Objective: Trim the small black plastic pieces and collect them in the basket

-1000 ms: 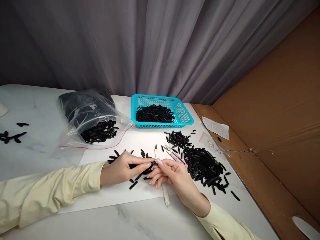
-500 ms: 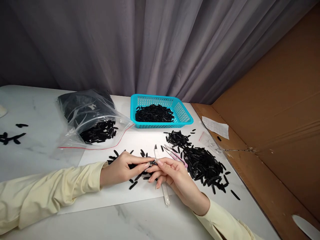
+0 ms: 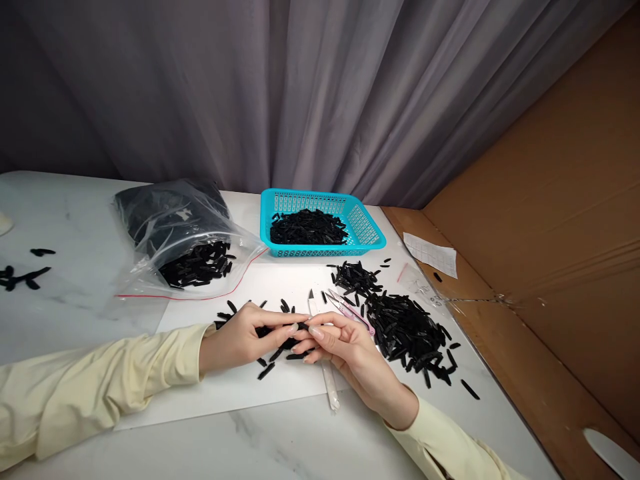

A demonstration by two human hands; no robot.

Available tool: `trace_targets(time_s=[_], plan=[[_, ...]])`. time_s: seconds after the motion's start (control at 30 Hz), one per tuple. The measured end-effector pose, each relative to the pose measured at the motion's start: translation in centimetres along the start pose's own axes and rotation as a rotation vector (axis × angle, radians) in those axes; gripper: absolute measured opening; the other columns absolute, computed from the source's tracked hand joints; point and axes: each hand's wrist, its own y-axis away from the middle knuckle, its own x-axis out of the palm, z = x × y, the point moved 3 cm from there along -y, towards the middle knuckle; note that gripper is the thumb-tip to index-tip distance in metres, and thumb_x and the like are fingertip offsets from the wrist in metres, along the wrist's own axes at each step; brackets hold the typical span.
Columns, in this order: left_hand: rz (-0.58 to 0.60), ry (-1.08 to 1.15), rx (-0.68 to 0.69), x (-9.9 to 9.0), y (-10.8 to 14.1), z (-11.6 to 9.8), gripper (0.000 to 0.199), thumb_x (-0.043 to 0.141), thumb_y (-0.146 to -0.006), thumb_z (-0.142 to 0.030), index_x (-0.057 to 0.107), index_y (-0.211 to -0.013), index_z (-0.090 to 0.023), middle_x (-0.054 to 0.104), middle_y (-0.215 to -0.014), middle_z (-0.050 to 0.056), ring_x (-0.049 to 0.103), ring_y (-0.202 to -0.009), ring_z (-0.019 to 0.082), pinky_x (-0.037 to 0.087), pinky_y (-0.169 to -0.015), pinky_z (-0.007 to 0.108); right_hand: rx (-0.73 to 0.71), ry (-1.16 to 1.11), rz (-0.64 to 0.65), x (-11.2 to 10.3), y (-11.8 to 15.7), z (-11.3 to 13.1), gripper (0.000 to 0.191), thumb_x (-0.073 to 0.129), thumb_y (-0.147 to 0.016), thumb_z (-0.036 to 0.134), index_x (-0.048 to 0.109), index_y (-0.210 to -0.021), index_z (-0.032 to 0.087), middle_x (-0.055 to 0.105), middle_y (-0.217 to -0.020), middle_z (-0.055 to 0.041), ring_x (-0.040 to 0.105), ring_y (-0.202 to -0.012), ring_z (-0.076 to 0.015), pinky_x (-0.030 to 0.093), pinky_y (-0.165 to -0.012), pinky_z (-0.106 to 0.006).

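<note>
Between the fingertips of my left hand [image 3: 250,337] and my right hand [image 3: 345,340] is a small black strip [image 3: 303,326], slim and mostly covered by the fingers. Both hands pinch it, thumbs and forefingers meeting over the white sheet [image 3: 200,393]. Under and behind them lie several loose black strips [image 3: 269,371]. A white-handled craft knife [image 3: 330,390] passes beneath my right hand, its dark blade pointing away. Just beyond that hand rest pink-handled thread snips [image 3: 345,307]. To its right spreads a large heap of black strips [image 3: 407,333].
A blue plastic basket [image 3: 325,251] at the back holds many black strips. Left of it sits a clear zip bag [image 3: 150,277] of similar pieces. A paper slip [image 3: 431,255] and a small clear bag [image 3: 423,283] lie near the cardboard wall [image 3: 560,220] at right.
My right fingers have shifted slightly left and closed further over the strip, hiding more of it. The left hand is almost where it was.
</note>
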Motion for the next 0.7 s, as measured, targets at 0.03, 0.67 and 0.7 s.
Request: trace_targets(time_s=[0.03, 0.67, 0.7], plan=[[-0.003, 0.002, 0.001, 0.01, 0.01, 0.03, 0.035, 0.046, -0.085, -0.019, 0.068, -0.108, -0.005, 0.033, -0.040, -0.008, 0.018, -0.039, 0.005, 0.016, -0.034, 0.017, 0.003, 0.002, -0.004, 0.00, 0.01, 0.01, 0.022, 0.073, -0.074, 0.030, 0.063, -0.087, 0.014, 0.074, -0.080, -0.0074, 0.071, -0.075, -0.0168, 0.055, -0.068, -0.026], [-0.020, 0.009, 0.009, -0.02, 0.14, -0.01, 0.033, 0.047, -0.085, -0.018, 0.070, -0.105, -0.007, 0.032, -0.041, -0.008, 0.019, -0.039, 0.005, 0.016, -0.034, 0.018, 0.009, 0.017, -0.013, -0.14, -0.08, 0.16, 0.024, 0.074, -0.074, 0.028, 0.061, -0.089, 0.014, 0.076, -0.077, -0.0077, 0.072, -0.076, -0.0172, 0.056, -0.072, -0.025], [-0.021, 0.011, 0.013, -0.03, 0.16, -0.04, 0.033, 0.047, -0.085, -0.017, 0.070, -0.105, -0.007, 0.032, -0.041, -0.008, 0.019, -0.039, 0.005, 0.016, -0.034, 0.018, 0.009, 0.019, -0.013, -0.16, -0.09, 0.16, 0.024, 0.074, -0.074, 0.028, 0.061, -0.089, 0.014, 0.076, -0.077, -0.0076, 0.072, -0.076, -0.0172, 0.056, -0.072, -0.025]])
